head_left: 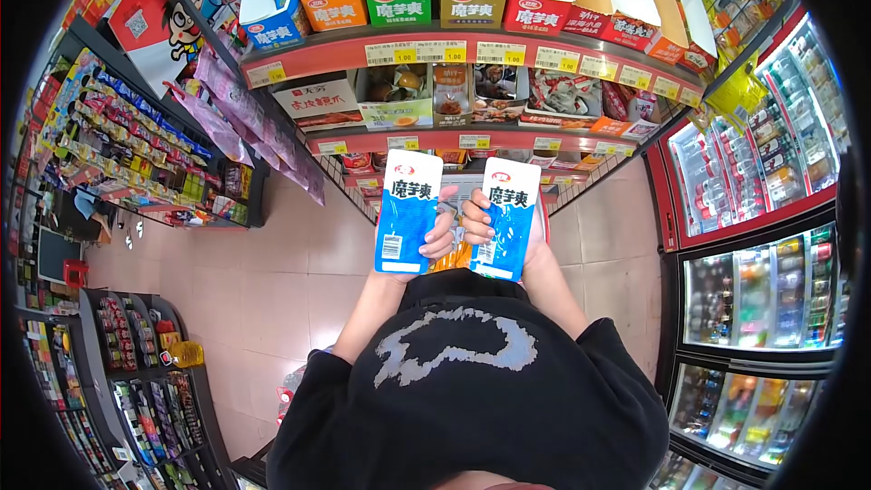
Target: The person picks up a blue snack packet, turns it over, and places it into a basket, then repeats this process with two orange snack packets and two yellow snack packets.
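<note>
Two blue and white snack packets are held upright side by side in front of the shelves, a small gap between them. My left hand [439,234] is closed on the left packet [406,209], its fingers wrapped round the right edge. The right packet [508,218] is in my right hand [478,218], whose fingers curl over the packet's left edge. Both packets carry large dark characters, a small red logo and a barcode low on the left. Part of each palm is hidden behind the packets.
Ahead stands a shelf rack [358,56] with red edges, price tags and open snack boxes [399,0]. Glass-door drink coolers [667,209] line the right side. Hanging snack packs [136,132] and a low dark rack [109,308] stand at the left.
</note>
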Demonstrator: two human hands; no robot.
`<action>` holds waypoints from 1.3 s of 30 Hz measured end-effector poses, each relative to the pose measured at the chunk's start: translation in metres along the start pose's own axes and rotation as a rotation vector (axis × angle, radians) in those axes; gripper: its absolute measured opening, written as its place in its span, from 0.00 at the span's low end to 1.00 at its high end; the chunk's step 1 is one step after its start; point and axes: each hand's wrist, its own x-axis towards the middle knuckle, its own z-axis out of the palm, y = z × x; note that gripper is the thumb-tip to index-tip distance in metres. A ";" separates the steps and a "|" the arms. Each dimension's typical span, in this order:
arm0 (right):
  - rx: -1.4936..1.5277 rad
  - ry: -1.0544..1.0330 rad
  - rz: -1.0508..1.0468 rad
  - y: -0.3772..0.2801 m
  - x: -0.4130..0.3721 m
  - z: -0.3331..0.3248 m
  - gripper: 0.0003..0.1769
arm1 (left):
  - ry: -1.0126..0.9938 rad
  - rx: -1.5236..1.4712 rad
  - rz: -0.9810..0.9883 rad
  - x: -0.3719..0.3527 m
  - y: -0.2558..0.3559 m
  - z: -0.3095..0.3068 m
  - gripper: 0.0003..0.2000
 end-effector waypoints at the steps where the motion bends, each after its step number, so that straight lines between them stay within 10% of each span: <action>1: -0.004 -0.011 0.005 0.001 0.000 -0.001 0.22 | -0.005 0.000 0.002 0.000 -0.001 0.000 0.38; 24: -0.114 0.178 -0.111 0.006 -0.012 -0.009 0.13 | 0.037 0.066 0.071 -0.011 -0.003 -0.006 0.37; 31: -0.408 0.461 -0.281 0.008 -0.015 -0.010 0.06 | 0.597 0.982 0.471 -0.012 -0.007 -0.015 0.20; 39: -0.666 0.568 -0.488 0.023 -0.001 -0.032 0.06 | 0.521 0.917 0.401 -0.013 -0.011 -0.015 0.20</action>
